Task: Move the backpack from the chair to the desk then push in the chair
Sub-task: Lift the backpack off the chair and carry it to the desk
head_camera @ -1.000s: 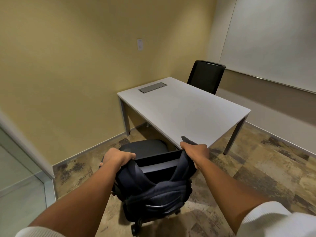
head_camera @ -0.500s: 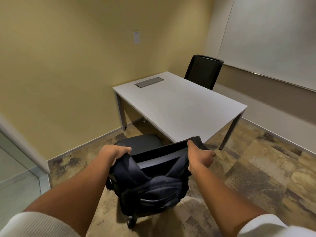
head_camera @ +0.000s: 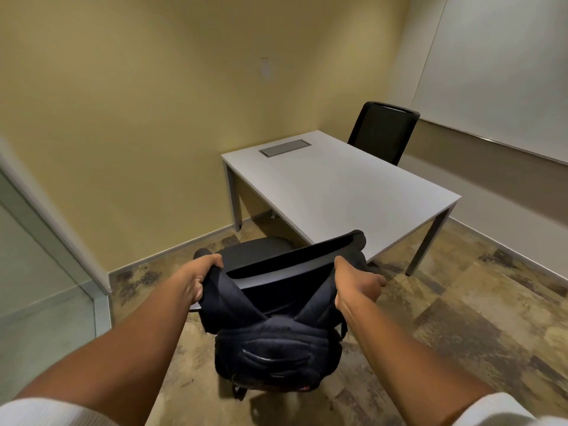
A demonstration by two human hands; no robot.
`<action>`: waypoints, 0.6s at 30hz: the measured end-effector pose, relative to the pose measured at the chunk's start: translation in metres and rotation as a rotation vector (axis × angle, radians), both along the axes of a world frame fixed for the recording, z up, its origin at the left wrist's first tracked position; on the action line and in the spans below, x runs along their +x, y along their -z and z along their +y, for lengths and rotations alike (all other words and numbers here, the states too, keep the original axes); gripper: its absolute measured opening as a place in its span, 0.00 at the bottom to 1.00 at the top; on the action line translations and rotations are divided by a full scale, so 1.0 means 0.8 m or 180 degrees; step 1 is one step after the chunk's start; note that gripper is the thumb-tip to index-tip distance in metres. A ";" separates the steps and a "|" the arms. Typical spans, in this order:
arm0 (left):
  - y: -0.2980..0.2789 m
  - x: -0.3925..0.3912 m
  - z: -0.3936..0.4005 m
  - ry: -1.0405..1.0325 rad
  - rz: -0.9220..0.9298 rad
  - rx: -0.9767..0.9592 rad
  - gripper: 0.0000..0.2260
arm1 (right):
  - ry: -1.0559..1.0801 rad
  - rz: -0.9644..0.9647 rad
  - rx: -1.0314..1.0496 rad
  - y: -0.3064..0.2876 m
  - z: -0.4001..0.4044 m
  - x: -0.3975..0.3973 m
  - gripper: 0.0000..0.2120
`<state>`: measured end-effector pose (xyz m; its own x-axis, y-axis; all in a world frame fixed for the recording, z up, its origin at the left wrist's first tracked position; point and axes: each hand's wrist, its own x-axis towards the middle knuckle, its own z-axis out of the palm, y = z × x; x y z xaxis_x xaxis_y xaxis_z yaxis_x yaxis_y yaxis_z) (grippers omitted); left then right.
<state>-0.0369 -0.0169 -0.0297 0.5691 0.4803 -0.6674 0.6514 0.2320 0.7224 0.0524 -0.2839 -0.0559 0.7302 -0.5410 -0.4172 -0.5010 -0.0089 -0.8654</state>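
A dark blue backpack [head_camera: 276, 348] hangs against the near side of the black office chair's backrest [head_camera: 295, 261], its padded back panel facing me. My left hand [head_camera: 199, 275] is shut on the left shoulder strap and my right hand [head_camera: 356, 281] on the right strap, one at each end of the backrest top. The chair's seat [head_camera: 258, 247] shows beyond the backrest and points at the white desk [head_camera: 338, 192]. The backrest's right end overlaps the desk's near edge in view. The chair's base is hidden behind the backpack.
A second black chair [head_camera: 381, 130] stands at the desk's far side. A grey cable panel [head_camera: 285, 148] is set into the desktop near the yellow wall. A glass partition [head_camera: 37, 272] stands at the left, a whiteboard [head_camera: 498, 72] on the right wall.
Both hands keep their grip on the straps. The backpack and the backrest top now sit closer to the desk's near edge, and my right hand has turned further around its strap.
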 end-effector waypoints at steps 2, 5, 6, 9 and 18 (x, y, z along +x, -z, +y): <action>0.003 -0.014 -0.005 0.0020 -0.0037 -0.0075 0.08 | -0.0146 0.0012 -0.0035 0.001 -0.001 -0.014 0.40; 0.004 -0.036 -0.010 0.0056 -0.0063 -0.0124 0.15 | -0.0347 0.0021 -0.0079 0.000 -0.001 -0.033 0.40; 0.004 -0.043 -0.012 0.0070 -0.0053 -0.0092 0.16 | -0.0427 0.0037 -0.0065 -0.001 0.000 -0.039 0.39; 0.001 -0.063 -0.014 0.0107 0.0004 -0.0017 0.12 | -0.0608 0.0066 0.0001 -0.004 0.005 -0.060 0.40; -0.015 -0.125 -0.017 0.0288 0.0182 0.0029 0.10 | -0.1442 0.0369 0.0199 -0.024 0.028 -0.124 0.36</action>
<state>-0.1372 -0.0305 -0.0177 0.5715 0.4349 -0.6959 0.7097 0.1639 0.6852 -0.0470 -0.2615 -0.0369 0.8336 -0.1499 -0.5316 -0.5521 -0.1986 -0.8098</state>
